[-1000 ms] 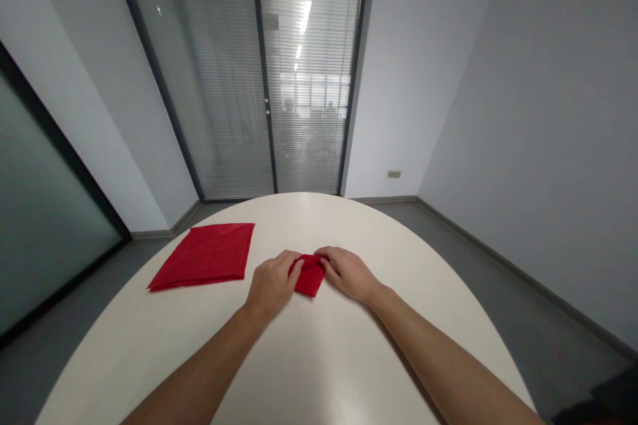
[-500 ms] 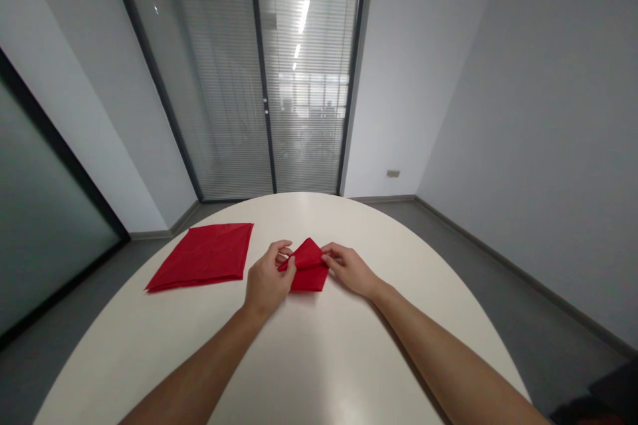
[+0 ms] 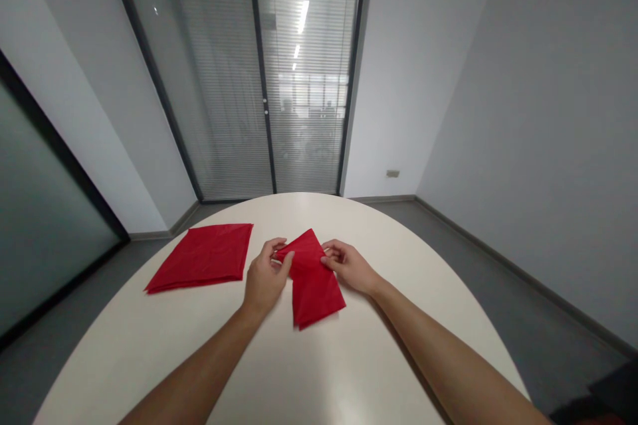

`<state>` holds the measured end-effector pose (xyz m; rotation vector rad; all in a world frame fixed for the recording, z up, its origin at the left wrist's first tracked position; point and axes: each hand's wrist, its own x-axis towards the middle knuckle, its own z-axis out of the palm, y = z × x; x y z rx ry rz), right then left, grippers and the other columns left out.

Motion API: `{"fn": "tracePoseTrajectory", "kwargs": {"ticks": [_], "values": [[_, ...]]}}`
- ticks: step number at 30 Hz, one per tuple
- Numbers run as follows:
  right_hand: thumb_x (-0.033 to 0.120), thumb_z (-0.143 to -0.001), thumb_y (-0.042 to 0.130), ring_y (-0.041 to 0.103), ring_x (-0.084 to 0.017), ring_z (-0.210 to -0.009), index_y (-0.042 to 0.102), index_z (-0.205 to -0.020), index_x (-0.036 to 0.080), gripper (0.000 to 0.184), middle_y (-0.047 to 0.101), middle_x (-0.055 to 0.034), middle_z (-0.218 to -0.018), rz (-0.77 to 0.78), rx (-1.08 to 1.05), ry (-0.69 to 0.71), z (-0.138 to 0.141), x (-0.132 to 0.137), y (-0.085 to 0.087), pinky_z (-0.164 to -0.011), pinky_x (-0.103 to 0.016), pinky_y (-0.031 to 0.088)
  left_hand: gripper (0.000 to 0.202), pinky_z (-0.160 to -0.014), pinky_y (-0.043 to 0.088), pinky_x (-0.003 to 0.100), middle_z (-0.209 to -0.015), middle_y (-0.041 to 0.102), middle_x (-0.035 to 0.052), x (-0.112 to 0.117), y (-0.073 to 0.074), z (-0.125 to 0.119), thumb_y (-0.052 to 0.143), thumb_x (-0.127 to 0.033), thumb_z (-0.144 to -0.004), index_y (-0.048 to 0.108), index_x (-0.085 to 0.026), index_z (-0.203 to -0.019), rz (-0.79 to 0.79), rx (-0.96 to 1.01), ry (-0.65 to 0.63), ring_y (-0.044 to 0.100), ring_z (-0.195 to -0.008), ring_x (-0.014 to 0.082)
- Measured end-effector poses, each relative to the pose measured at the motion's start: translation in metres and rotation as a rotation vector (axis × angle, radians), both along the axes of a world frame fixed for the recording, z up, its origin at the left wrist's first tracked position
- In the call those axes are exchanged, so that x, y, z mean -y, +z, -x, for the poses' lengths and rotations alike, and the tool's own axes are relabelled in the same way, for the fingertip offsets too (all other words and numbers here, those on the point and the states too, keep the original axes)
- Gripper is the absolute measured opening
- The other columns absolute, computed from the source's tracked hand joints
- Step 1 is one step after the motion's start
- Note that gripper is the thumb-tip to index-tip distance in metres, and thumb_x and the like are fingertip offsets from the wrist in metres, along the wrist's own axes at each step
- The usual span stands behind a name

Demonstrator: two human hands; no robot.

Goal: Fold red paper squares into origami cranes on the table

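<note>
A small red folded cloth (image 3: 318,289) is held between my two hands over the middle of the table. My left hand (image 3: 266,277) pinches its left edge, thumb on top and fingers behind. On the other side, my right hand (image 3: 351,267) grips the right edge between thumb and fingers. One corner of the piece points away from me, and a loose flap hangs toward me below the hands. I cannot tell whether it is fabric or thin plastic sheet. To the left lies a larger flat red folded stack (image 3: 204,255), touched by neither hand.
The round white table (image 3: 399,345) has a curved edge at the far side and the right. Beyond it stand a glass partition with blinds (image 3: 309,146) and a white wall with a socket plate (image 3: 393,173). Something dark (image 3: 615,388) shows at the lower right.
The lower flap of the held red cloth has dropped open toward me, so more of it shows. Both hands keep their pinch, the left shifting slightly left. The larger stack has not moved.
</note>
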<state>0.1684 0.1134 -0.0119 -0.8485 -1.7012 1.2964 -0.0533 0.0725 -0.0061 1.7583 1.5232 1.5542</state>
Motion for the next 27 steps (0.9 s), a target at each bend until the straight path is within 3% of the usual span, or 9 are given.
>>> {"fn": "tracePoseTrajectory", "kwargs": {"ticks": [2, 5, 8, 12, 19, 27], "values": [[0.047, -0.081, 0.073, 0.057, -0.013, -0.065, 0.06, -0.107, 0.018, 0.041, 0.066, -0.0011, -0.081, 0.032, -0.008, 0.002, -0.001, 0.0, 0.002, -0.06, -0.026, 0.041, 0.032, -0.065, 0.053, 0.028, -0.109, 0.07, 0.0076, -0.001, -0.002, 0.001, 0.062, -0.036, -0.089, 0.06, -0.022, -0.118, 0.022, 0.021, -0.009, 0.069, -0.076, 0.0172], [0.044, -0.079, 0.075, 0.052, -0.011, -0.061, 0.059, -0.107, 0.018, 0.042, 0.065, -0.0001, -0.08, 0.041, 0.004, 0.001, -0.002, 0.002, 0.004, -0.057, -0.025, 0.037, 0.031, -0.064, 0.053, 0.027, -0.107, 0.07, 0.0078, -0.004, -0.005, 0.002, 0.061, -0.032, -0.088, 0.06, -0.022, -0.118, 0.033, 0.05, -0.029, 0.069, -0.081, 0.0184], [0.04, -0.079, 0.074, 0.048, -0.01, -0.058, 0.058, -0.105, 0.019, 0.037, 0.063, 0.0017, -0.078, 0.027, 0.015, 0.002, -0.004, 0.003, 0.006, -0.056, -0.024, 0.035, 0.034, -0.067, 0.053, 0.026, -0.104, 0.07, 0.0075, -0.009, -0.009, 0.004, 0.06, -0.028, -0.087, 0.06, -0.021, -0.12, 0.045, 0.081, -0.044, 0.069, -0.085, 0.0187], [0.032, -0.081, 0.07, 0.046, -0.01, -0.06, 0.056, -0.099, 0.019, 0.026, 0.06, 0.0031, -0.075, -0.028, 0.034, -0.009, -0.005, 0.002, 0.006, -0.059, -0.025, 0.035, 0.04, -0.066, 0.052, 0.026, -0.103, 0.071, 0.0071, -0.013, -0.012, 0.006, 0.059, -0.023, -0.083, 0.06, -0.02, -0.123, 0.085, 0.101, -0.05, 0.068, -0.077, 0.0163], [0.023, -0.08, 0.062, 0.053, -0.013, -0.068, 0.058, -0.096, 0.019, 0.017, 0.063, 0.0003, -0.083, -0.087, 0.09, -0.019, -0.005, -0.001, 0.006, -0.065, -0.027, 0.041, 0.023, -0.062, 0.05, 0.027, -0.082, 0.074, 0.0029, -0.008, -0.001, 0.006, 0.053, -0.017, -0.078, 0.071, -0.019, -0.091, 0.13, 0.025, -0.034, 0.068, -0.071, 0.0187], [0.016, -0.077, 0.057, 0.057, -0.015, -0.07, 0.063, -0.092, 0.018, 0.016, 0.066, -0.0005, -0.081, -0.143, 0.133, -0.065, -0.008, -0.006, -0.005, -0.069, -0.028, 0.044, 0.022, -0.081, 0.054, 0.035, -0.094, 0.076, 0.0061, -0.01, -0.006, 0.006, 0.05, -0.017, -0.077, 0.07, -0.019, -0.086, 0.057, 0.041, -0.06, 0.07, -0.085, 0.0209]]}}
